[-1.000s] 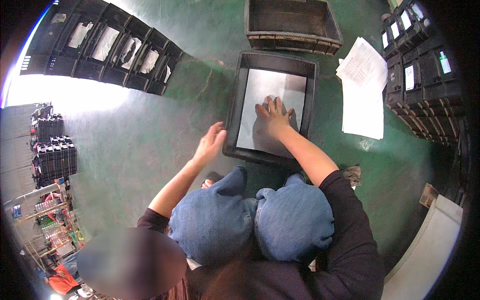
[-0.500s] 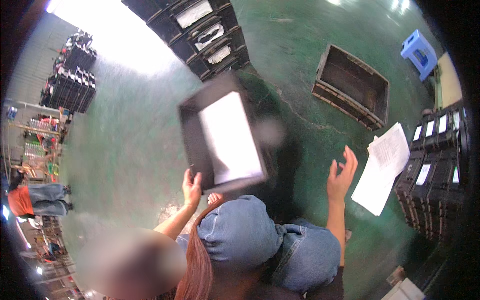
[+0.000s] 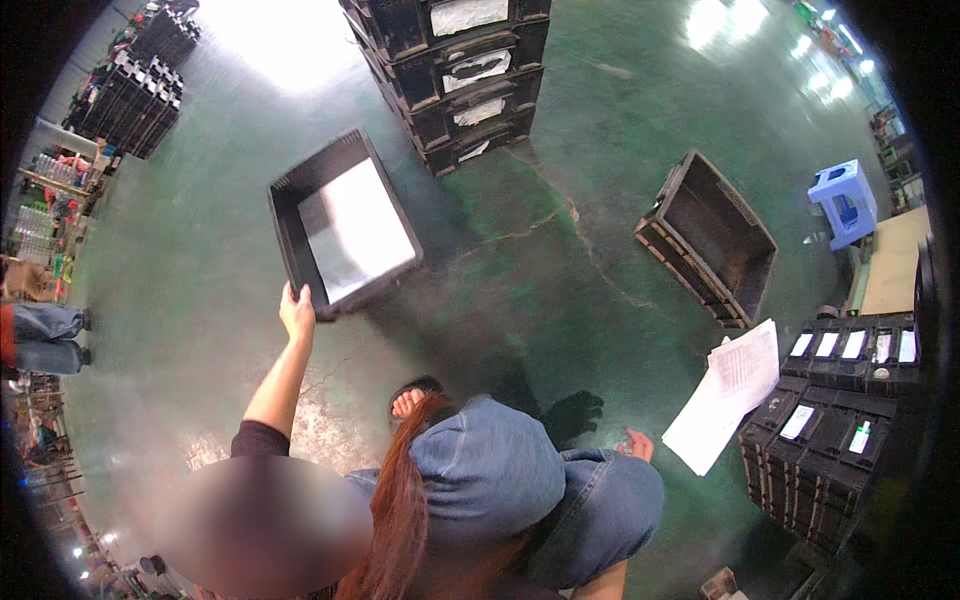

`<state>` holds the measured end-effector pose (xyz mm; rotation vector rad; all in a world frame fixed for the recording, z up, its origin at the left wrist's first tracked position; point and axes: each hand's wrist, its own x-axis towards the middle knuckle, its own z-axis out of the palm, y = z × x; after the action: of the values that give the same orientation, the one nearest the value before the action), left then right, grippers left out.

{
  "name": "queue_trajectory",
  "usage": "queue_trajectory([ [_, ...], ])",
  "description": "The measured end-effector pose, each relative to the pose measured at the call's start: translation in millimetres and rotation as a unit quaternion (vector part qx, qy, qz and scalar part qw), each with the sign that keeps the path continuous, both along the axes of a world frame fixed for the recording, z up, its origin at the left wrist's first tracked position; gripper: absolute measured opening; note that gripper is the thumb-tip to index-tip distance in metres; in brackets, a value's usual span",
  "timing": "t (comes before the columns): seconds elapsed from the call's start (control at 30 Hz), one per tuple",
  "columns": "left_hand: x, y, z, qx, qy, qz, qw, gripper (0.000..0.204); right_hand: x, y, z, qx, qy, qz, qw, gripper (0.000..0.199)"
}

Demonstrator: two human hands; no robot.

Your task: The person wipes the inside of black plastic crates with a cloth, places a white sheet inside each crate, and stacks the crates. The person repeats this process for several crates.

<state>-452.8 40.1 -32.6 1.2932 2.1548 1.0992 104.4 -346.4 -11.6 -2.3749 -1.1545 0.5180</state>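
Aloft, black crate (image 3: 341, 225) with white sheet inside, left hand (image 3: 297, 313) grip pinching its rim.

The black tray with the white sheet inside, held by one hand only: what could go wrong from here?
1. The left hand grips the black tray at one corner only, so the tray could tip or slip.
2. The white sheet lies loose inside and may slide out.
3. The right hand is down by the knee, too far away to steady it.

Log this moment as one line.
left hand: grips corner of black plastic crate lined with white sheet, raised | right hand: empty, beside knee | green floor
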Motion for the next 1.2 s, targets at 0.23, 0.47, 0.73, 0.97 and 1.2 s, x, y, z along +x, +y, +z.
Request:
queue_trajectory([
  [0.23,-6,168,-45,-0.01,0.403,-0.22,0.889,0.033,-23,-32,41,-0.024,0.031,-0.058,0.998,0.036],
  [0.47,-59,150,-40,-0.128,-0.199,0.009,0.972,0.068,117,-49,178,-0.036,-0.298,-0.141,0.943,0.039],
  [0.73,-139,38,23,-0.242,-0.046,0.025,0.969,0.064,347,-68,323,-0.13,-0.48,-0.428,0.755,0.063],
  [0.97,-23,78,102,-0.213,0.064,-0.211,0.952,0.046,371,-126,449,-0.1,-0.418,-0.371,0.823,0.077],
  [1.2,321,38,186,-0.163,-0.068,-0.59,0.788,0.043,170,-125,509,0.103,-0.257,-0.218,0.936,0.05],
])
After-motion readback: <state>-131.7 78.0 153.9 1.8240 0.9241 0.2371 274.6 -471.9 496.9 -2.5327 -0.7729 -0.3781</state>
